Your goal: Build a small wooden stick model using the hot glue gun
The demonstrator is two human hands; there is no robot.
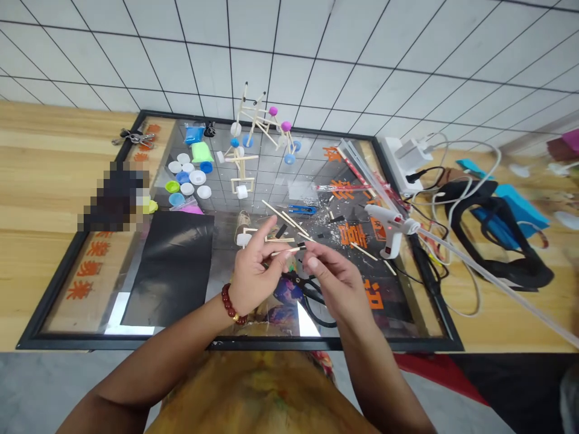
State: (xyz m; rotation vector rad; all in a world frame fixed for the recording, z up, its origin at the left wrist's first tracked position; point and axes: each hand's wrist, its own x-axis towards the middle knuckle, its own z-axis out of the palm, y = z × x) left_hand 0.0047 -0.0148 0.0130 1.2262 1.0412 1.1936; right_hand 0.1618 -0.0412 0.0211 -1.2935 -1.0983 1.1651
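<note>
Near the middle of the glass panel, my left hand point(259, 271) pinches a short pale stick point(293, 249) between thumb and finger, its index finger raised. A small black piece point(301, 245) sits at the stick's right end. My right hand point(333, 274) is closed at that black end, thumb against fingers; whether it grips the piece is too small to tell. Below and between the hands lie black-handled scissors point(312, 289), partly covered. Just beyond them are loose thin sticks point(289, 220) and a blue cutter point(302, 210).
Stick models with coloured balls point(266, 123) stand at the back. Bottle caps point(198, 177) and a black sheet point(172, 259) lie left. On the right are a white glue gun point(389, 226), glue sticks point(366, 175), a power strip point(400, 163), cables and a black headset frame point(511, 259).
</note>
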